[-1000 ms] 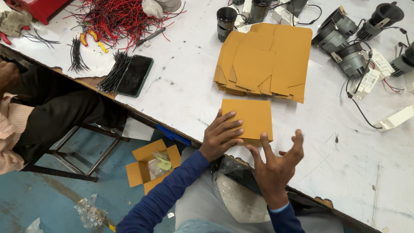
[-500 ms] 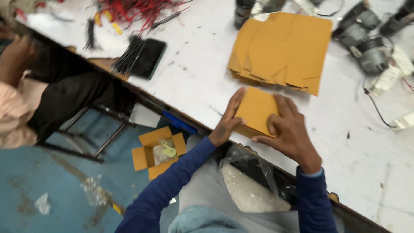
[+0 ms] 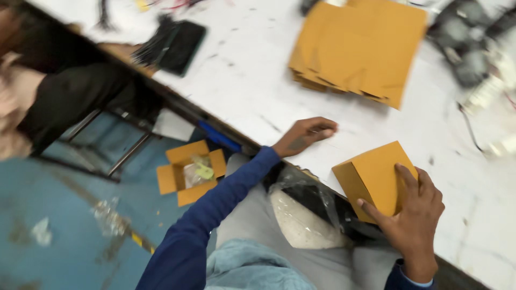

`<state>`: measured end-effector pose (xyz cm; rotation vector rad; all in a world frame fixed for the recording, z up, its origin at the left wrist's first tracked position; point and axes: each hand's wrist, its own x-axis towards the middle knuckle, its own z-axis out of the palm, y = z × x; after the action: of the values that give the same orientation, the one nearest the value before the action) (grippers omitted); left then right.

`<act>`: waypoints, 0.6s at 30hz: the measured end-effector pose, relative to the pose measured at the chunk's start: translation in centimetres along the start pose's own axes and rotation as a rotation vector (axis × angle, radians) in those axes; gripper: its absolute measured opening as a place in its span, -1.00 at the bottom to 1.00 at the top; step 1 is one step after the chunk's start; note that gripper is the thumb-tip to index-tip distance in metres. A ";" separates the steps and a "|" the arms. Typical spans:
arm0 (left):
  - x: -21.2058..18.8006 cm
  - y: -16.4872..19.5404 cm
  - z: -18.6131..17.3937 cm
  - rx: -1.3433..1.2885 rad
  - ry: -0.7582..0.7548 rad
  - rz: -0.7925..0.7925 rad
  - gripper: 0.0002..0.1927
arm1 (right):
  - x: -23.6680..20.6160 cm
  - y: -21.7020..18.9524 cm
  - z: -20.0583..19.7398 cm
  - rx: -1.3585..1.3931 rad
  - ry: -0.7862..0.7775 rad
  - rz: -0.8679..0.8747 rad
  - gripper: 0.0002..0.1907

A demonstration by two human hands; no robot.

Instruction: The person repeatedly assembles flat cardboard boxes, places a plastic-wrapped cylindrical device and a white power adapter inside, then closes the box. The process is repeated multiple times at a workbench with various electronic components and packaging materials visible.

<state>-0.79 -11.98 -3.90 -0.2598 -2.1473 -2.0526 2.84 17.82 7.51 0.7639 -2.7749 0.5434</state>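
Here, head view, places given from the box (image 3: 376, 177).
- Box: tan card, folded up into shape, at the surface (image 3: 258, 91) edge nearest the person.
- Right hand (image 3: 414, 215): grasping the box's near corner, fingers spread over its top, likely to hold its form.
- Left hand (image 3: 306, 134): left of box, loosely curled, holding nothing, resting on the surface.
- Flat card stack (image 3: 355, 48): beyond box, probably within reach as supply.
- Open carton (image 3: 191, 172): far left of box, on the floor.

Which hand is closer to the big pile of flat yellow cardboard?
The left hand. It rests on the white table just below the pile of flat cardboard. The right hand is farther down, gripping the folded yellow box at the table's edge.
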 end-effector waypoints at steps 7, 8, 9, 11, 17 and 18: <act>-1.6 -0.1 0.4 -0.005 0.012 -0.011 -0.74 | -2.8 2.5 -3.6 -0.109 0.071 0.109 0.01; -1.7 0.0 0.3 0.031 0.030 0.000 -0.74 | -3.0 2.9 -3.8 0.006 0.118 0.119 0.01; -1.8 0.2 0.2 0.065 0.036 0.011 -0.75 | -3.4 3.2 -4.0 0.118 0.169 0.139 0.02; -1.5 0.5 0.3 0.100 0.032 0.040 -0.76 | -4.2 4.9 -4.6 0.064 0.237 0.096 -0.02; -1.5 2.5 0.6 0.080 -0.014 -0.071 -0.76 | -10.1 15.2 -13.6 -0.524 0.548 0.102 -0.03; -1.5 3.0 0.6 0.135 -0.002 -0.067 -0.76 | -10.5 17.7 -16.1 -0.654 0.606 0.186 -0.04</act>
<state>1.39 -11.26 -1.32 -0.1746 -2.3137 -1.9304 4.08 43.12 13.87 0.1515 -2.2302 -0.1151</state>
